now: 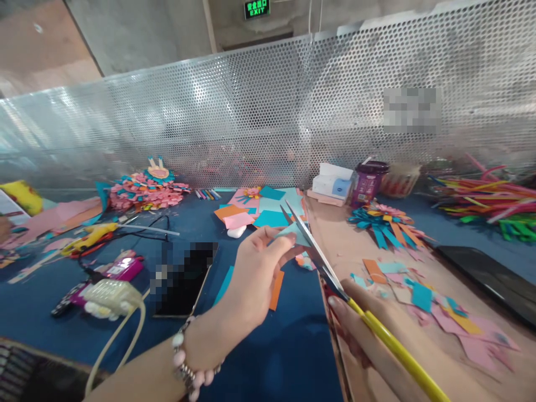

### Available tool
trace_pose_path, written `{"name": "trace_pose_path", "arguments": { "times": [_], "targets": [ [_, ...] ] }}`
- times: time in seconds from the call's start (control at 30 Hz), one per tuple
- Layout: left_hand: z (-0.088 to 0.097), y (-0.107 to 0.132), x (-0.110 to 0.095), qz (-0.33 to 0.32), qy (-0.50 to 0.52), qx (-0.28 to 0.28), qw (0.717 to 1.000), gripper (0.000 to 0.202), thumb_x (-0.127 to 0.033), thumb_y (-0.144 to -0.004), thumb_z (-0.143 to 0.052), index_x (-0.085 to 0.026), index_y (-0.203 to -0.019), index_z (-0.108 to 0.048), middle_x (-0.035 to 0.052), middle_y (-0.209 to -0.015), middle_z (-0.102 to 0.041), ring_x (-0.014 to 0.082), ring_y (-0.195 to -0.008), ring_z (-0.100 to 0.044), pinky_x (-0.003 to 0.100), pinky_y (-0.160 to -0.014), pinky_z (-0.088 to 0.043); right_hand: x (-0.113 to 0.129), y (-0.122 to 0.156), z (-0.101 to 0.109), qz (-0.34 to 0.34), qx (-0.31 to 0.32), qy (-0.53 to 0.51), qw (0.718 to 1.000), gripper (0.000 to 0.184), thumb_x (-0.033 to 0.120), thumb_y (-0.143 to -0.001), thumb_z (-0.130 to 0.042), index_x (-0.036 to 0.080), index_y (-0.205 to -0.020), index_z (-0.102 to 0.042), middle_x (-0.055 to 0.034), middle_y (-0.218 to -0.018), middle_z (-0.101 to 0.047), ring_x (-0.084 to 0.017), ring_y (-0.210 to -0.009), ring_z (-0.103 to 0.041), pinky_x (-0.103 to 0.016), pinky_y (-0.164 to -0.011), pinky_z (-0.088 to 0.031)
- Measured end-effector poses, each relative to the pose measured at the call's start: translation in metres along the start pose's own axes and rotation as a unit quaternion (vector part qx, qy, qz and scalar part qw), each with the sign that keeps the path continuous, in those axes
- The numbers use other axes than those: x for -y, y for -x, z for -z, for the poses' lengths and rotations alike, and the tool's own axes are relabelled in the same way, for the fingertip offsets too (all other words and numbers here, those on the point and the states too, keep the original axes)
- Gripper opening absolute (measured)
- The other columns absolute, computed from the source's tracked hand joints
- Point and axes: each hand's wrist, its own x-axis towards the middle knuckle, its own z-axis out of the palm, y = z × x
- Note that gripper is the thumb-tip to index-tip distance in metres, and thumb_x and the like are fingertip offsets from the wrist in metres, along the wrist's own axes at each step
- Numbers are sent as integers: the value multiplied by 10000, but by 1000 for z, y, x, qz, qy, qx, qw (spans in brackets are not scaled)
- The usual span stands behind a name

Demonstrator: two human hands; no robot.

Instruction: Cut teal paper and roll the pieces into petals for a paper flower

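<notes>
head view: left hand (251,279) pinching teal paper (293,233), right hand (368,329) grasping scissors (318,257)

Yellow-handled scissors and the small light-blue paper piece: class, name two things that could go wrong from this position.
1. The left hand pinches the small light-blue paper piece right beside the open blades of the yellow-handled scissors; the fingertips could be nicked.
2. The piece is held along one edge only, so it may bend and the cut may wander.

Green exit sign (257,8) high on concrete wall: reads "EXIT" under Chinese characters, too small to make out. Nothing else legible.
</notes>
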Motion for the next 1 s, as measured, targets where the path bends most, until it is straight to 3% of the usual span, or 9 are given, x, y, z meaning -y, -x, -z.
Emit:
{"name": "trace_pose_path", "arguments": {
  "times": [0.63,1.0],
  "targets": [
    [1,0,0,9,-9,26,1000,28,-145,-749,-615,-132,-736,-636,43,-829,-675,159,-835,-637,336,-861,-495,-7,3,-6,-3,1,18,1000,359,452,-904,-365,242,-614,-391,-6,-523,-536,-137,-487,-519,-270,-460,-412],
    [0,2,-1,10,-17,24,1000,42,-146,-745,-614,-130,-706,-607,14,-753,-638,117,-721,-625,320,-838,-500,-13,3,-11,8,-7,9,1000,360,485,-908,-347,245,-656,-438,-15,-515,-544,-150,-486,-547,-268,-446,-424]
  ]
}}
